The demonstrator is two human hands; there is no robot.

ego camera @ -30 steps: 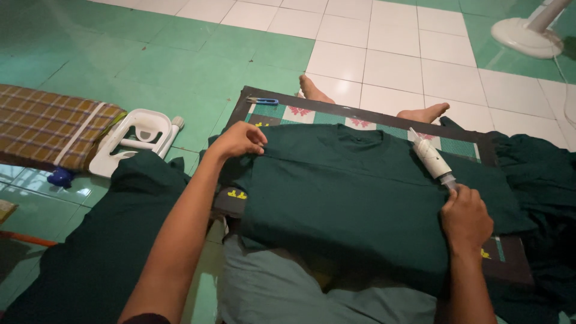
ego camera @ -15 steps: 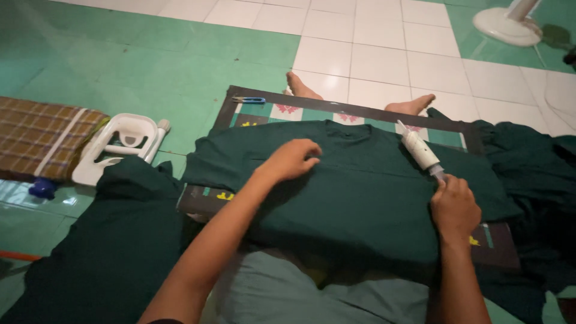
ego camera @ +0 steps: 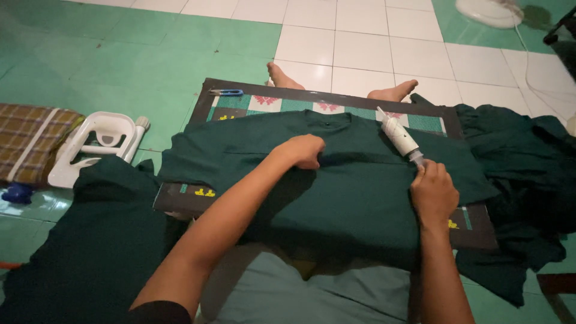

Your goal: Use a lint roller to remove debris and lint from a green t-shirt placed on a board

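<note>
- The dark green garment (ego camera: pixel 336 180) lies spread flat over the framed board (ego camera: pixel 327 99) across my lap, its collar toward the board's far edge and its hem hanging over the near edge onto my legs.
- My left hand (ego camera: pixel 305 150) is curled, knuckles down, pressing and bunching the cloth near the garment's middle.
- My right hand (ego camera: pixel 433 193) is closed around the handle end of the white handheld tool (ego camera: pixel 401 137), whose body lies on the cloth and points toward the board's far right corner.
- I judge the fold under my left hand could get pressed in as a crease if the tool runs over it.
- The board could tip off my lap, since only my legs hold it up.
- A small blue clipper (ego camera: pixel 227 92) sits at the board's far left corner; a tug on the cloth might knock it off.
- More green cloth (ego camera: pixel 528 156) is heaped on the floor past the right edge, and a white plastic holder (ego camera: pixel 96 147) lies on the floor to the left.
</note>
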